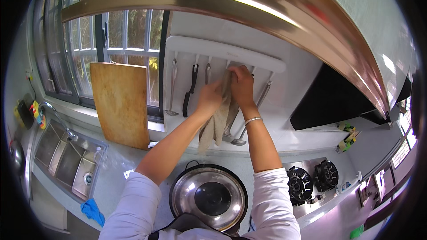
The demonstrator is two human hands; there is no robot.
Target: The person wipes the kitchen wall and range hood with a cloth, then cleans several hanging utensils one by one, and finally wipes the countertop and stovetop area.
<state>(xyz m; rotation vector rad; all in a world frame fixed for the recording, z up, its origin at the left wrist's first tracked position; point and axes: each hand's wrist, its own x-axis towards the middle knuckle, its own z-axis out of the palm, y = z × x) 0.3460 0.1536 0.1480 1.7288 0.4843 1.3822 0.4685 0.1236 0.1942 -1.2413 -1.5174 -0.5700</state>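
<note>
A beige-grey cloth (216,128) hangs between my two hands in front of the wall rack (200,44). My right hand (242,86) is closed on its upper part, close below the rack. Lower and to the left, my left hand (210,101) grips the cloth's edge, its fingertips partly hidden by the fabric. The cloth and my hands cover part of a hanging utensil. To the right hangs a metal ladle (239,142) with a long handle. On the left are another metal ladle (172,89) and a black-handled utensil (190,91).
A lidded wok (189,195) stands on the counter below my arms. A wooden cutting board (120,104) leans by the window. The sink (66,160) and a blue cloth (92,211) are at left, a gas stove (307,182) at right. A shiny range hood (249,0) overhangs.
</note>
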